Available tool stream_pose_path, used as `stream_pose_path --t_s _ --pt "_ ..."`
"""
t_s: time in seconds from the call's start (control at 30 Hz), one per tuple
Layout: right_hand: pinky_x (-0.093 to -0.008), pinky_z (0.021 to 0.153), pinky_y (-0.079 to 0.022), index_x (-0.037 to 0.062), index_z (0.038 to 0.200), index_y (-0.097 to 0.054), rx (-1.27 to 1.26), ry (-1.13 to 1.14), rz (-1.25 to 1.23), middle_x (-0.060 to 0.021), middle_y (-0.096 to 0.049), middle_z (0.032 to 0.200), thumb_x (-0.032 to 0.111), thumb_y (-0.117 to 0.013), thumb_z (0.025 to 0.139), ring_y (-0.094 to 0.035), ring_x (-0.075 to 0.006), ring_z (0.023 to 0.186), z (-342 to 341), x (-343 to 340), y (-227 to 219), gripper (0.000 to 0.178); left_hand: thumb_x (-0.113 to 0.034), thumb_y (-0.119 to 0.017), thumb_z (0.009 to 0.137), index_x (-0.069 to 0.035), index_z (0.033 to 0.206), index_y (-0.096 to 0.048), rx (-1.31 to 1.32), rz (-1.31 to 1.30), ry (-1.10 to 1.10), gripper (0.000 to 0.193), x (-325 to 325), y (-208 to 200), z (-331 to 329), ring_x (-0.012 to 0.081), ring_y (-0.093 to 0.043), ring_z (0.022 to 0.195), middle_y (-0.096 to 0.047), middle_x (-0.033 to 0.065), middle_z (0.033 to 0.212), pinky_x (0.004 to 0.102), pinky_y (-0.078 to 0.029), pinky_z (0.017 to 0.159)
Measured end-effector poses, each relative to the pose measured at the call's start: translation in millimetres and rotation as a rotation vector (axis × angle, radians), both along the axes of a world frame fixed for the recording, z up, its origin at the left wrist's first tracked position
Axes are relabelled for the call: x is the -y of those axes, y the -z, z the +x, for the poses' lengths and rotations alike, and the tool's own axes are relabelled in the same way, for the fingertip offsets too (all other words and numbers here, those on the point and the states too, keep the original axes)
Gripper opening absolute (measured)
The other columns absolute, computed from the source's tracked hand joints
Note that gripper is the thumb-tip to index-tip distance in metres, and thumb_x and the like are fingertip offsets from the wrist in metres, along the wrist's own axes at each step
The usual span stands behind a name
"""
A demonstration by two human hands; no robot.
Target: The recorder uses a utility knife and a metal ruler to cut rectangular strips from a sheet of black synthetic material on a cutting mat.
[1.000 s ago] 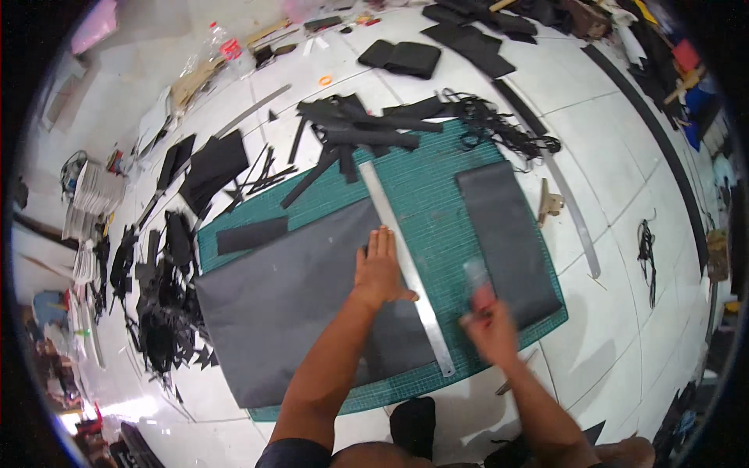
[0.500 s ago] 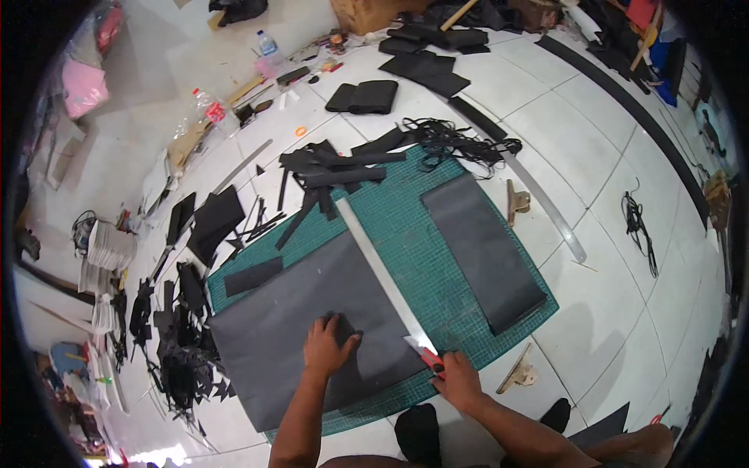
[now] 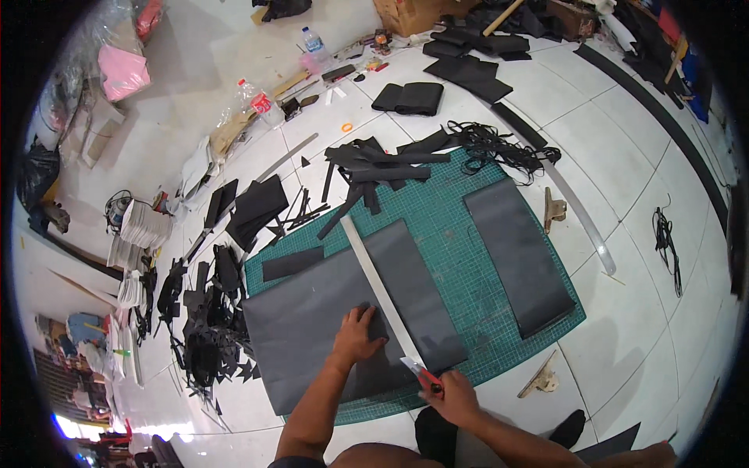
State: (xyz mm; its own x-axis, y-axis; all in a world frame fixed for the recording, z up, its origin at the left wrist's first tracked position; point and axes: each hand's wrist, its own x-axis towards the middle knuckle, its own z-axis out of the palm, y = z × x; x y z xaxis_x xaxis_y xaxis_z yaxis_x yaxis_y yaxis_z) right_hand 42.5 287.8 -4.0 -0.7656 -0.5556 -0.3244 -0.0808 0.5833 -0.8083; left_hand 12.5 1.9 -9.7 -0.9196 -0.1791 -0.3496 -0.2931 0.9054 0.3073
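A large dark grey sheet (image 3: 304, 320) lies on the green cutting mat (image 3: 449, 234). Across it, slanting from far to near, runs a flat metal ruler (image 3: 382, 290), with a band of the sheet showing on its right side. My left hand (image 3: 359, 337) rests on the sheet just left of the ruler, fingers spread and holding nothing. In my right hand (image 3: 456, 398) is a red utility knife (image 3: 429, 380), its blade out and pointing at the ruler's near end. A narrower dark grey piece (image 3: 521, 261) lies on the mat's right side.
Black offcuts (image 3: 382, 168) and tangled thin strips (image 3: 495, 152) sit along the mat's far edge. A heap of black scraps (image 3: 211, 327) lies to the left. Metal clips (image 3: 540, 381) and a long metal strip (image 3: 581, 210) lie on the tiles to the right.
The ruler has moved left from the sheet's right edge onto the sheet, uncovering a band to its right. The knife tip has come away slightly leftward with it. The whole view has shifted.
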Motion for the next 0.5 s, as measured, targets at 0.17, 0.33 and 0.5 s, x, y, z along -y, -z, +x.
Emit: stream_pose_path --t_s 0.17,0.33,0.5 --pt "-0.0484 0.079 -0.046 -0.0037 0.097 -0.055 -0.218 0.288 -0.025 -0.0246 -0.055 0.099 0.021 -0.066 0.083 -0.056 -0.0412 0.098 -73 14 15 0.030 -0.035 -0.080 0.071 -0.013 0.145 -0.039 0.057 -0.022 -0.008 0.087 -4 -7 1 0.0358 -0.038 0.132 -0.037 0.0125 0.145 0.0448 -0.041 0.107" --pt "-0.0489 0.088 -0.046 -0.0039 0.101 -0.056 -0.268 0.332 0.146 -0.0246 -0.057 0.101 0.022 -0.068 0.080 -0.055 -0.0433 0.102 -125 51 54 0.035 -0.037 -0.084 0.067 -0.018 0.146 -0.037 0.118 -0.035 -0.018 0.095 -5 -4 -3 0.0374 -0.037 0.133 -0.037 0.0140 0.144 0.0464 -0.039 0.108" --pt "-0.0484 0.090 -0.047 -0.0039 0.102 -0.058 -0.210 0.434 0.201 -0.0246 -0.057 0.104 0.022 -0.069 0.080 -0.055 -0.0422 0.104 -116 78 54 0.036 -0.036 -0.084 0.066 -0.018 0.145 -0.039 0.087 -0.035 -0.044 0.092 -4 -7 -1 0.0348 -0.036 0.134 -0.038 0.0112 0.144 0.0463 -0.042 0.106"
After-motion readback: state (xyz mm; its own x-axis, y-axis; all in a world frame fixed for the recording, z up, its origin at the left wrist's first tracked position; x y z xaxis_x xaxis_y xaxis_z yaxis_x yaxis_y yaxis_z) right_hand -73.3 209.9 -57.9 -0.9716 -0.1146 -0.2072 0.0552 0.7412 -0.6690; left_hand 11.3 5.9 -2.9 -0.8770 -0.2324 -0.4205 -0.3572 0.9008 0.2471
